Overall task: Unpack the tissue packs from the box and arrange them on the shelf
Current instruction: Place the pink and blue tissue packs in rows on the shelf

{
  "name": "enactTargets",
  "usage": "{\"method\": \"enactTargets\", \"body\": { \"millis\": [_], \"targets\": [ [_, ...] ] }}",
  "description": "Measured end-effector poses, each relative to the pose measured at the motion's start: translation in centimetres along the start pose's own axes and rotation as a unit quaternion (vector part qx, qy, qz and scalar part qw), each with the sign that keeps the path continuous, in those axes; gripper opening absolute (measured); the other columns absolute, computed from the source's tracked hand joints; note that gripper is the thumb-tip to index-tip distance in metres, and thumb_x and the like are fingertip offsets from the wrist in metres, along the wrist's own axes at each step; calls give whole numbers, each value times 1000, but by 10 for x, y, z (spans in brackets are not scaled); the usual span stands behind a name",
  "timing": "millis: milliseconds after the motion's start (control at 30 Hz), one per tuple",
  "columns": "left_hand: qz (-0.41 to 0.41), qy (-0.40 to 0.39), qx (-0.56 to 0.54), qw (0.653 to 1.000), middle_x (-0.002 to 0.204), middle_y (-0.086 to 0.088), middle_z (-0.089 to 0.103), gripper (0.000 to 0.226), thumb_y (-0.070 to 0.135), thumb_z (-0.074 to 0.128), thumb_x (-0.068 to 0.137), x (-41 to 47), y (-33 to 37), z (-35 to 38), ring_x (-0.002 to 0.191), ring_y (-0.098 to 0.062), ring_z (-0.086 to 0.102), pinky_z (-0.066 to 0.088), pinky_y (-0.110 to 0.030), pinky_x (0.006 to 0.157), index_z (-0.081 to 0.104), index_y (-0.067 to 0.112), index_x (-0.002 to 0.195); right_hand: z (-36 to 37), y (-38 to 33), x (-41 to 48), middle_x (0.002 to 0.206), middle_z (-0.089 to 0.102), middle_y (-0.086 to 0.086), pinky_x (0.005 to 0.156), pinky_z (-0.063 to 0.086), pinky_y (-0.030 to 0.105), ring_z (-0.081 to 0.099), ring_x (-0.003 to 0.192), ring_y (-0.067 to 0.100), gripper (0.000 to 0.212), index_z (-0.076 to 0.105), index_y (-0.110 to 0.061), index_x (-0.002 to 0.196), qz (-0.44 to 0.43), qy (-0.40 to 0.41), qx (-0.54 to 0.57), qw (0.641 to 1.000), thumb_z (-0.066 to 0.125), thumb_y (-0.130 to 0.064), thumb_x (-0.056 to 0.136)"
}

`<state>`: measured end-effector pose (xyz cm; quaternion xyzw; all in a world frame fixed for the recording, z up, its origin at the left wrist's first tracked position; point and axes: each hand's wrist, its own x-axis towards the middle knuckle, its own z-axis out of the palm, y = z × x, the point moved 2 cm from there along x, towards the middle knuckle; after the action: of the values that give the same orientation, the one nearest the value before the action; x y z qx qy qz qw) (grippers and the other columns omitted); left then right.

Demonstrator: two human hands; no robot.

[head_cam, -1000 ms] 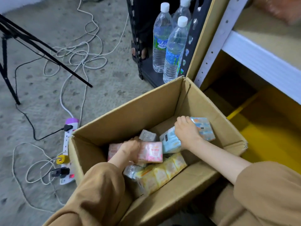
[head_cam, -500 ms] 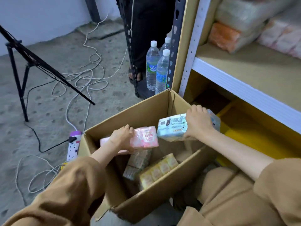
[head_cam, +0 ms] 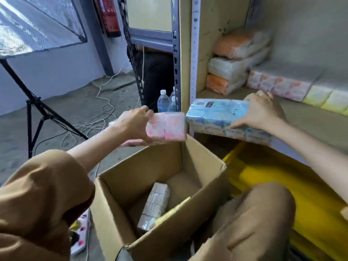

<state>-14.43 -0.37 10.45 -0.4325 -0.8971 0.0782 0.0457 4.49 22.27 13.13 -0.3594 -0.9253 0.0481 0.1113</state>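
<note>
No legible text or labels

The box (head_cam: 120, 202) is plain brown cardboard. Above the box, one tissue pack (head_cam: 166, 126) is white with pink flowers, and the pack (head_cam: 218, 115) to its right is light blue with white. Inside the box lies a white pack (head_cam: 156, 204). Right of the box, the bin (head_cam: 282, 178) is bright yellow.

A person's left hand (head_cam: 131, 123) grips a pink tissue pack (head_cam: 166, 126) and the right hand (head_cam: 262, 112) grips a blue tissue pack (head_cam: 216, 114), both held above an open cardboard box (head_cam: 143, 172). A white tissue pack (head_cam: 155, 204) lies inside the box. Beside it, a shelf (head_cam: 305, 117) holds stacked orange, white, pink and yellow packs.
</note>
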Motion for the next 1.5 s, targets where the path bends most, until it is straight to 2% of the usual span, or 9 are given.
{"method": "enactTargets", "body": {
  "millis": [167,433,700,800,933,1067,1167,1300,1500],
  "targets": [
    [45,94,-17,994,118,-9,53,81,45,79,61,31,40,-64,104,-29,58,51,-43,80,46,9,126,-57,53,-5,125,53,25,99,39,39,46,119,37,86,57,0,120,43,57,-1,997,85,-47,53],
    [148,148,-54,976,128,-12,47,87,43,82,60,98,145,-109,116,-32,52,51,-46,84,43,6,130,-98,166,-34,117,60,28,99,41,38,50,116,36,74,66,-2,106,178,90,-13,980,89,-42,49],
    [243,165,-57,954,130,-14,43,76,29,78,70,142,260,-96,121,-30,48,48,-43,89,39,3,130,-94,259,-58,120,60,25,98,38,34,49,119,35,70,65,1,107,285,84,13,955,89,-35,52],
    [261,156,-44,952,132,-12,42,76,25,78,72,150,287,-83,122,-27,48,49,-40,88,37,3,132,-86,278,-64,111,63,24,91,37,32,49,115,33,57,67,3,94,299,71,22,951,89,-31,54],
    [287,124,-35,949,136,-11,38,80,21,78,71,156,305,-66,125,-26,45,48,-36,92,32,4,135,-73,296,-68,99,64,18,89,39,33,51,111,31,45,61,-9,72,308,56,25,950,89,-37,50],
    [320,43,-26,946,140,-9,34,99,37,83,62,159,301,-62,129,-26,39,46,-40,98,29,5,139,-63,309,-67,116,61,17,93,42,34,49,116,31,60,68,-9,102,314,44,40,947,87,-39,54],
    [323,11,-71,944,143,-7,35,90,40,78,68,160,293,-67,131,-25,39,40,-38,104,32,10,140,-54,319,-68,115,63,15,80,42,31,52,111,31,59,69,-15,101,315,15,82,945,87,-42,52],
    [302,30,-113,946,142,-6,38,79,31,75,74,159,287,-63,128,-25,43,40,-35,101,36,12,140,-52,328,-67,112,64,15,78,43,31,56,106,30,45,65,-21,89,305,-8,97,947,86,-41,54],
    [265,62,-156,949,146,-9,37,73,22,73,78,161,299,-54,132,-28,40,39,-38,105,37,8,140,-58,329,-65,124,53,15,82,40,29,52,112,31,63,61,-11,117,278,-49,84,956,83,-36,64]
  ]
}}
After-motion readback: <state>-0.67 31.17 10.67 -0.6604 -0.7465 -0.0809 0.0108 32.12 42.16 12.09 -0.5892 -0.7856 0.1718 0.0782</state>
